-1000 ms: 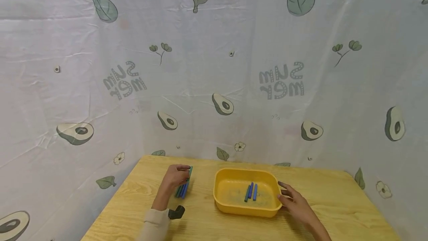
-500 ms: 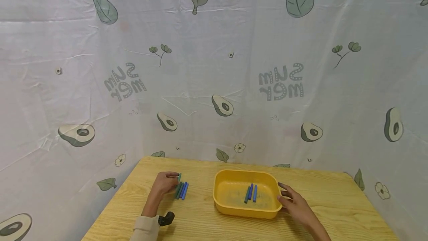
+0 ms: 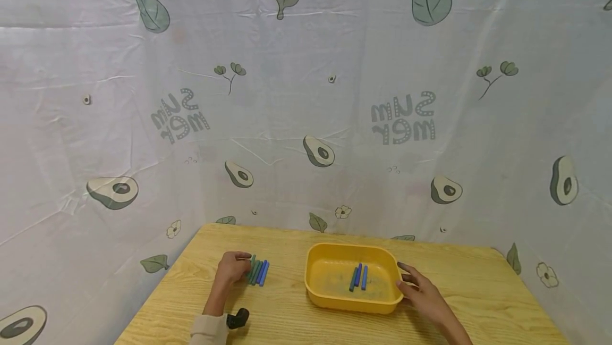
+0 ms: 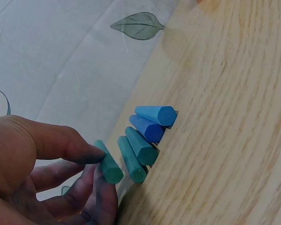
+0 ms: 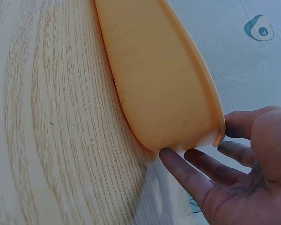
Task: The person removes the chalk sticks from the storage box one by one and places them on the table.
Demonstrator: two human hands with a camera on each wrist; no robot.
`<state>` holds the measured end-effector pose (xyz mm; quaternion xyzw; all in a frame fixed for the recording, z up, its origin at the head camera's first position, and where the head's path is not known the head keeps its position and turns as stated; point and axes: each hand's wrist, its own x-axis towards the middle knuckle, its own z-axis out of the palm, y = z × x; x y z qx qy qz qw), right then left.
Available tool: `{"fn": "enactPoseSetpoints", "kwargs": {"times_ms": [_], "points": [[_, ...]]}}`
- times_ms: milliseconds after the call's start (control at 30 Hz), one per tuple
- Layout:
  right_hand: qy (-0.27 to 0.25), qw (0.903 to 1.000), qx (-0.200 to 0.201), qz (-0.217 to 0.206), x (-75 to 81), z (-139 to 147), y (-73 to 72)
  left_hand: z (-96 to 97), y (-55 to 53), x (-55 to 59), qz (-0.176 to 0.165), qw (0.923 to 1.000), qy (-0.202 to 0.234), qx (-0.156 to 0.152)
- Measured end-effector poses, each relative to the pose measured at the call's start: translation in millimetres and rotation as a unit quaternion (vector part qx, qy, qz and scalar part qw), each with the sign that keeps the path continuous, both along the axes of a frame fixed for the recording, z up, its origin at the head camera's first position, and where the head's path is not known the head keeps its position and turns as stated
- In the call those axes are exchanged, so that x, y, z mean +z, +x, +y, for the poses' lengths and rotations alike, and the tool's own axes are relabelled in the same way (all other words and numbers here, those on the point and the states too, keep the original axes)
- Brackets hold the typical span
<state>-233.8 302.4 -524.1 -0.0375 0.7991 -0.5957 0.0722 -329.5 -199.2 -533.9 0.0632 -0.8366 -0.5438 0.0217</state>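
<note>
My left hand [image 3: 232,267] pinches a green chalk stick [image 4: 111,169] between thumb and fingertips, at the left end of a row of chalk. That row lies side by side on the table: two green sticks, the outer one [image 4: 132,161] nearest the held stick, then a darker blue stick [image 4: 147,129] and a lighter blue stick [image 4: 155,116]. My right hand [image 3: 424,293] holds the right end of a yellow basin [image 3: 351,303], thumb at its rim and other fingertips against the outer wall [image 5: 164,84]. Inside the basin lie one green chalk [image 3: 353,279] and two blue ones [image 3: 364,278].
The wooden table [image 3: 287,324] carries the chalk row at the left and the basin right of centre. Dark chalk dust marks the basin floor. A printed curtain [image 3: 268,121] hangs behind the table and along its sides. A black device [image 3: 237,319] is strapped to my left wrist.
My left hand has moved left and nearer with the green chalk, from above the row to its left end, lowering it beside the others. My right hand and the basin have stayed put.
</note>
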Motion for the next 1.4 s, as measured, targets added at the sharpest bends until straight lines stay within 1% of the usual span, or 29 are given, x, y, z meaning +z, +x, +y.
{"fn": "enactPoseSetpoints", "kwargs": {"times_ms": [100,167,333,500,600,767,1100,1333,1400], "points": [[-0.003,1.0,0.005,0.002,0.4,0.3,0.7,0.0,1.2,-1.7,0.009,0.9999,-0.013,0.003],[-0.004,1.0,0.007,0.002,0.3,0.6,0.7,0.3,2.0,-2.5,0.015,0.9994,-0.032,0.004],[-0.002,1.0,0.007,0.003,-0.2,1.2,0.3,2.0,4.3,-3.9,0.028,0.9973,-0.068,-0.006],[0.0,1.0,0.005,0.006,-0.4,1.1,0.1,3.4,6.3,-2.3,0.026,0.9965,-0.079,-0.01],[0.002,1.0,0.001,0.005,-0.3,0.2,0.3,3.4,7.8,-1.4,0.014,0.9975,-0.069,-0.01],[0.002,1.0,-0.007,0.002,-0.1,-0.9,0.3,3.5,10.5,0.5,0.012,0.9984,-0.053,-0.014],[0.002,1.0,-0.004,0.009,0.4,-0.7,1.7,2.9,9.4,1.0,0.011,0.9987,-0.049,-0.008],[0.0,1.0,-0.005,0.005,0.5,-1.3,1.2,2.6,10.1,2.5,0.007,0.9999,-0.008,0.001],[-0.001,1.0,-0.005,0.003,-0.1,-1.0,0.5,3.0,11.0,4.8,0.009,0.9999,-0.006,0.003]]}}
